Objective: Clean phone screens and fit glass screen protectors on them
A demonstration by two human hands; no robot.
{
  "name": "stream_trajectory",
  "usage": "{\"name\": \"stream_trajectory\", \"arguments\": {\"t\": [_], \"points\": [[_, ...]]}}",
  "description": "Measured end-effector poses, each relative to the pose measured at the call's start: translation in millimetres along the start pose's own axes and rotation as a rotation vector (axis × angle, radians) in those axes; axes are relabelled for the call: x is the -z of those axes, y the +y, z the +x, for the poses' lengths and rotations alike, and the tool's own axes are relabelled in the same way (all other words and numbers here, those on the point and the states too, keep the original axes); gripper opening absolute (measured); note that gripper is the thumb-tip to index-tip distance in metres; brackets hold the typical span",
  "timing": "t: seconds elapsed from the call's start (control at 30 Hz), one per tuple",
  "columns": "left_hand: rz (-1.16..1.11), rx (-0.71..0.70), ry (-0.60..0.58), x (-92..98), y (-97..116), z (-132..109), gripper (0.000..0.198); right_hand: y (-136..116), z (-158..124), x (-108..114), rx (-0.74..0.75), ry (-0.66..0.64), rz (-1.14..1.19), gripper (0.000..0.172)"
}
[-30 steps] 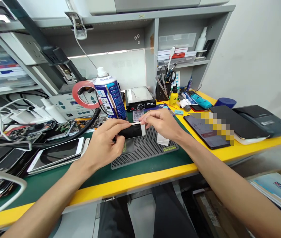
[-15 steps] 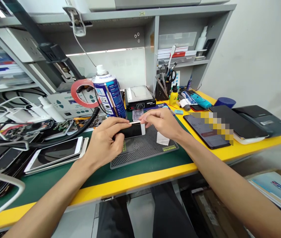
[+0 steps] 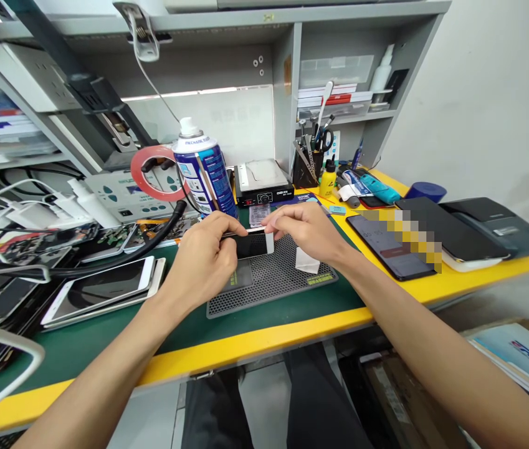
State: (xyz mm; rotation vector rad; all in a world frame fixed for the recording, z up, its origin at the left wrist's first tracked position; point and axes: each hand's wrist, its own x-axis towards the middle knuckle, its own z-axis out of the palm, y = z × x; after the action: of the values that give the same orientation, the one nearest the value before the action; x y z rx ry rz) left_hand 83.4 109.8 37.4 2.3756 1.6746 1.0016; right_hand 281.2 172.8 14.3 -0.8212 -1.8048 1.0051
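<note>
A white-framed phone (image 3: 255,245) with a black screen is held tilted up on its long edge over a grey perforated mat (image 3: 273,284). My left hand (image 3: 208,249) is closed around its left end, thumb and bent fingers near the top edge. At the right end, my right hand (image 3: 305,232) pinches the white corner of the phone between thumb and fingertips. Whether anything thin sits in that pinch is too small to see. Below my right hand, a small white paper piece (image 3: 308,260) lies on the mat.
A blue spray can (image 3: 205,178) and red tape roll (image 3: 140,174) stand behind my left hand. White phones (image 3: 100,290) lie to the left. A black phone (image 3: 381,249) rests at right. Behind are a black boxy device (image 3: 264,193), a yellow bottle (image 3: 328,181) and a tool holder (image 3: 305,168).
My left hand's fingers have curled in more along the phone's top edge. My right hand keeps its pinch at the corner, and the phone has hardly moved.
</note>
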Motion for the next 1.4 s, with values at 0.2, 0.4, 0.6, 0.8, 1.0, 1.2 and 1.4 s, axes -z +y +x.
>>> {"name": "stream_trajectory", "arguments": {"t": [0.2, 0.4, 0.6, 0.8, 1.0, 1.2, 1.4], "points": [[-0.002, 0.037, -0.022, 1.4, 3.2, 1.7, 0.030, -1.2, -0.1, 0.3, 0.002, -0.007, -0.005, 0.024], [0.013, 0.055, -0.031, 2.3, 3.9, 2.0, 0.029, -2.8, -1.0, 0.2, 0.000, -0.008, -0.017, 0.024], [0.026, 0.084, -0.040, 3.2, 6.3, 2.5, 0.029, -2.8, -0.8, 0.0, 0.004, -0.008, -0.020, 0.024], [0.036, 0.089, -0.032, 3.3, 7.8, 2.5, 0.029, -2.4, -0.5, 0.0, 0.006, -0.010, -0.009, 0.024], [0.039, 0.085, -0.027, 2.5, 7.3, 2.5, 0.029, -2.6, -0.7, 0.9, 0.002, -0.010, -0.022, 0.024], [0.043, 0.096, -0.040, 3.4, 7.6, 3.0, 0.029, -2.1, -1.0, 0.8, 0.004, -0.012, -0.025, 0.023], [0.037, 0.101, -0.035, 2.9, 7.2, 3.5, 0.029, -2.4, -1.2, 0.8, 0.004, -0.014, -0.029, 0.023]]}}
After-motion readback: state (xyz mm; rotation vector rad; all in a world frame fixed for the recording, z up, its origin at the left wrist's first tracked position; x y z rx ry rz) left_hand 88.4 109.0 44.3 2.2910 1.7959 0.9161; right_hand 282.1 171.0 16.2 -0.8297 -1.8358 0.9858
